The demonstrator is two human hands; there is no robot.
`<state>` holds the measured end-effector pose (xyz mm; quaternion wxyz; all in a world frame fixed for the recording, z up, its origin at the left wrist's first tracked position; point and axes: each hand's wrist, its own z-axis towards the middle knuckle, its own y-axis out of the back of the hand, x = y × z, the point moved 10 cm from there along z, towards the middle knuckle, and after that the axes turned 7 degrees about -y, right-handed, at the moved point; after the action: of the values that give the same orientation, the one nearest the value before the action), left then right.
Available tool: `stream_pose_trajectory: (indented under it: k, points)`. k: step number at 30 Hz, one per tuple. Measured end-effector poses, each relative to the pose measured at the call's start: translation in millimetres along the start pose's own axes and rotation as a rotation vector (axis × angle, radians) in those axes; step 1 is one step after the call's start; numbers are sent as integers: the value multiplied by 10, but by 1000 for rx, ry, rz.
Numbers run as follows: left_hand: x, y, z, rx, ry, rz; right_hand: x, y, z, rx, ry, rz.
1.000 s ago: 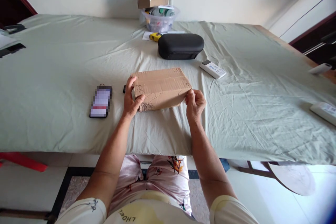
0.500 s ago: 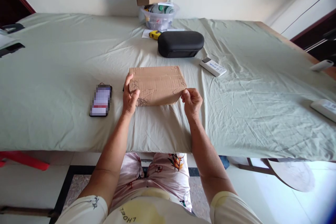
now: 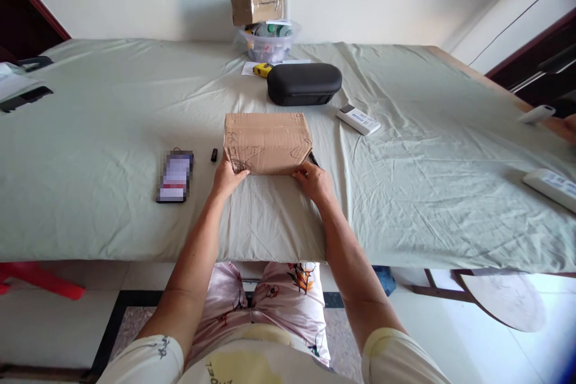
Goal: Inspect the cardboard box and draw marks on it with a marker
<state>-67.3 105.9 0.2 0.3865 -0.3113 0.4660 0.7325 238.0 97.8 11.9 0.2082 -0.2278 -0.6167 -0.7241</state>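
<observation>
In front of me is a brown cardboard box (image 3: 267, 141) with dark pen scribbles on its top and near side. My left hand (image 3: 229, 177) grips its near left corner, thumb laid along the lower front edge. At the near right corner, my right hand (image 3: 314, 180) holds the box with thumb and fingers closed; part of those fingers is hidden. A dark, thin thing (image 3: 314, 159) shows beside the box's right edge, too little of it to name. Just left of the box lies a small black object (image 3: 214, 155). Farther left a phone (image 3: 175, 176) lies face up, its screen blurred.
Behind the box sit a black hard case (image 3: 305, 84), a yellow tape measure (image 3: 262, 69) and a white remote-like device (image 3: 359, 119). Against the wall, a clear tub (image 3: 269, 47) of bottles carries another cardboard box (image 3: 257, 3). A pale green cloth (image 3: 427, 192) covers the table.
My right hand has moved from the box's right corner down and left to its near edge. My left hand has slid lower, uncovering the small black object. The view has tilted slightly.
</observation>
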Motion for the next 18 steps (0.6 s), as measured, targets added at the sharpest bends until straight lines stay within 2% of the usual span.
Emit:
stream_pose_trajectory:
  k: [2,5,12,15,18]
  points:
    - [21,-1,-25,12,56,76,-20,-35,-2,-2,-18,-43]
    - [-48,12,-41,13,52,134,-44,-75,-1,10,-28,-67]
    - [-63,7,-62,6,66,142,-91,-68,-1,-27,-77,-43]
    - [10,-11,-57,-1,82,117,-66,-48,-11,-55,-59,28]
    - [12,7,-42,-45,26,58,-25,8,-30,-100,-27,164]
